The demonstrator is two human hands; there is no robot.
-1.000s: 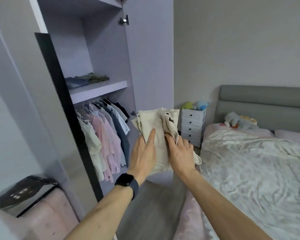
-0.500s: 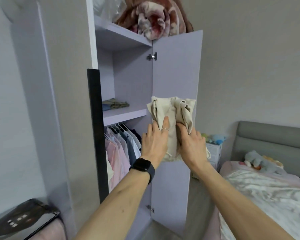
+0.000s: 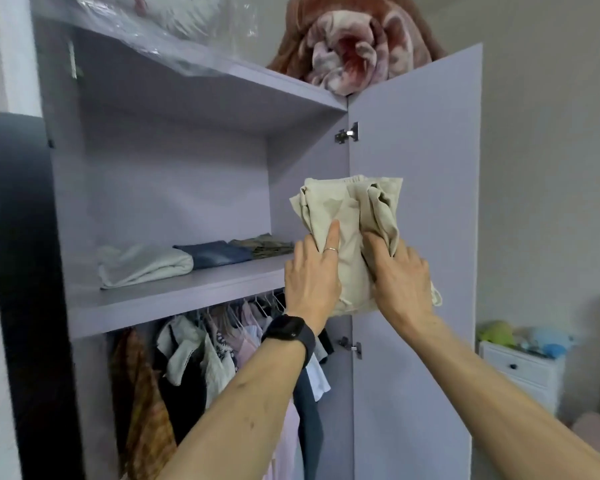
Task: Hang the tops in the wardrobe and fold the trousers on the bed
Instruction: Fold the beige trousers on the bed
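I hold a folded pair of beige trousers [image 3: 350, 220] up at shelf height, in front of the open lilac wardrobe [image 3: 174, 174]. My left hand [image 3: 312, 275], with a ring and a black watch, grips their left side. Gripping their right side is my right hand [image 3: 400, 275]. The bundle hangs in the air just right of the middle shelf [image 3: 174, 299], in front of the hinge edge of the open door [image 3: 416, 188]. On that shelf lie three folded garments: white [image 3: 142, 265], blue denim [image 3: 215, 254] and olive [image 3: 260, 244]. Tops [image 3: 201, 362] hang on the rail below.
A rolled pink-brown blanket [image 3: 354, 57] and a plastic-wrapped bundle [image 3: 160, 19] sit on the top shelf. A dark panel [image 3: 18, 271] stands at the left. A white drawer unit [image 3: 520, 372] with soft toys is at the right, beyond the door.
I have come closer to the wardrobe and my view has tilted up. Both hands have lifted the folded trousers from chest height to the level of the middle shelf. The bed has left the view.
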